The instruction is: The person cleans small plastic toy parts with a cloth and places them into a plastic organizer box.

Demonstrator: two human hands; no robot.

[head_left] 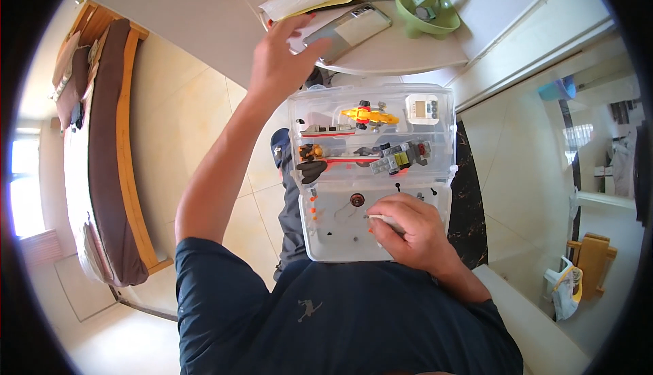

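My left hand (pixel 286 55) reaches up to a white corner shelf, fingers apart, with the thumb over the edge of a grey-and-beige phone (pixel 359 29). Its fingertips are near a yellow sheet with a white packet (pixel 296 2). Over the near half of an open clear plastic box (pixel 309 242), my right hand (pixel 415 232) is closed around a small, pale, thin piece (pixel 386 221), mostly hidden by the fingers. Close by in the box lie a small dark wheel (pixel 357 199) and several tiny orange and black pieces.
In the box's far half are a yellow-and-red toy brick vehicle (pixel 369 114), a grey brick assembly (pixel 401 159) and a white digital timer (pixel 422 109). A green bowl (pixel 442 14) holding a watch stands on the shelf. A bed (pixel 109 157) is at left.
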